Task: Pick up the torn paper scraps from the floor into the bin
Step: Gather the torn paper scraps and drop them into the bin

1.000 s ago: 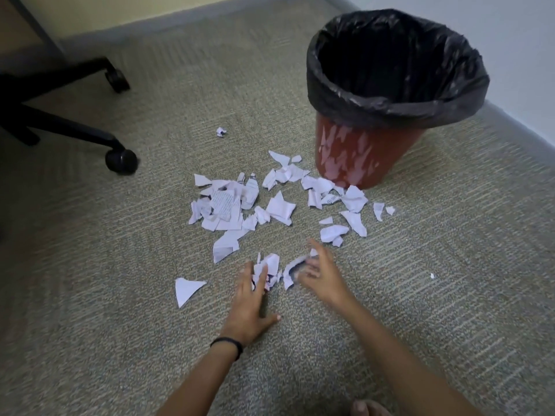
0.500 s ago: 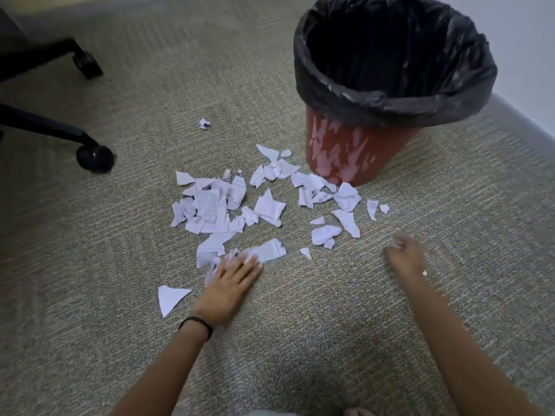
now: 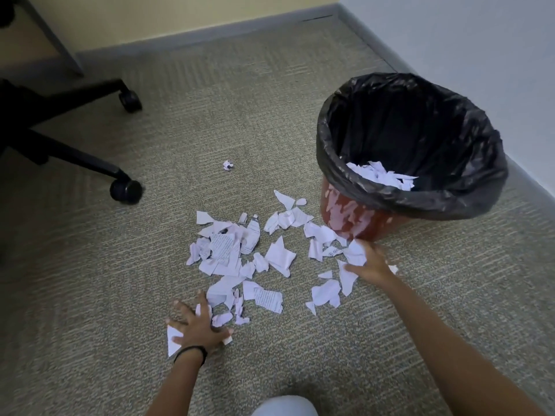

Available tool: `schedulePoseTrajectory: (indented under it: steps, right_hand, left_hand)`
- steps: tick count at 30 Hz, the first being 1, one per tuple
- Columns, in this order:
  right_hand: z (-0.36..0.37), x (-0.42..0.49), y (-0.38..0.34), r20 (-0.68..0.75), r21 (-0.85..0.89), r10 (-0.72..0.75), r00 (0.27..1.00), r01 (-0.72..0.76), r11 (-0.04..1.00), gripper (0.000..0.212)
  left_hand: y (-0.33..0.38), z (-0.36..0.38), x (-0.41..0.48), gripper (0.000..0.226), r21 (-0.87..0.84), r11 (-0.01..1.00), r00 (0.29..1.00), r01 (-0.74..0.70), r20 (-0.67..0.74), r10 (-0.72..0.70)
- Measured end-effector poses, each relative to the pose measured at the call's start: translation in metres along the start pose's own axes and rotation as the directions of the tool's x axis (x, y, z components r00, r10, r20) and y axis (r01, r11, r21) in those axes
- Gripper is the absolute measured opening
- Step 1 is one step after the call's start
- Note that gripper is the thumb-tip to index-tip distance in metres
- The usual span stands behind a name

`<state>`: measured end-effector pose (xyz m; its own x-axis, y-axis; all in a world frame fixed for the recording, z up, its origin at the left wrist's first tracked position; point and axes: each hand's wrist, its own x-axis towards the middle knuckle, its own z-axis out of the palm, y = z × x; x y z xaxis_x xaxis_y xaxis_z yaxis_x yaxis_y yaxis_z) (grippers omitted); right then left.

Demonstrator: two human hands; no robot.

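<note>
Several white torn paper scraps (image 3: 228,253) lie scattered on the carpet in front of a red bin (image 3: 354,219) lined with a black bag (image 3: 420,202); some scraps (image 3: 381,175) lie inside it. My left hand (image 3: 199,324) is spread flat, fingers apart, pressing on scraps at the near left edge of the pile, over a triangular scrap (image 3: 173,340). My right hand (image 3: 372,262) is low beside the bin's base, fingers touching a scrap (image 3: 356,252) there; its grip is blurred. A small crumpled scrap (image 3: 228,165) lies apart, farther back.
A black office chair base with castors (image 3: 125,190) stands at the left. A grey desk leg (image 3: 54,37) is at the far left. Walls with a grey skirting (image 3: 375,46) meet in the corner behind the bin. My knee (image 3: 285,406) shows at the bottom.
The left hand slid back and to the left onto the triangular scrap. The right hand moved forward to the scraps at the bin's base. The view rose, showing paper inside the bin.
</note>
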<state>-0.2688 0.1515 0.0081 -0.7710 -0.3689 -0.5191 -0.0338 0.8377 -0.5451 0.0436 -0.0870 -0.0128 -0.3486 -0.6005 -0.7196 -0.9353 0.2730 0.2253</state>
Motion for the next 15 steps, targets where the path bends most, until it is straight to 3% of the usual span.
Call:
schedulePoseTrajectory:
  steps: [4,9,15]
  right_hand:
    - [0.021,0.016,-0.02,0.185,-0.289,-0.079,0.98,0.131,0.948,0.092]
    - [0.042,0.02,-0.059,0.348,-0.397,-0.189,0.918,0.327,0.858,0.1]
    - [0.067,0.013,-0.086,0.389,-0.632,-0.268,0.881,0.467,0.618,0.075]
  left_hand:
    - [0.002,0.0,0.007,0.117,0.031,1.0,1.0,-0.004,0.016,0.003]
    - [0.003,0.003,0.011,0.115,0.059,0.998,0.999,0.029,0.027,-0.031]
    - [0.008,-0.002,0.011,0.11,0.104,0.993,0.996,0.052,0.066,-0.059]
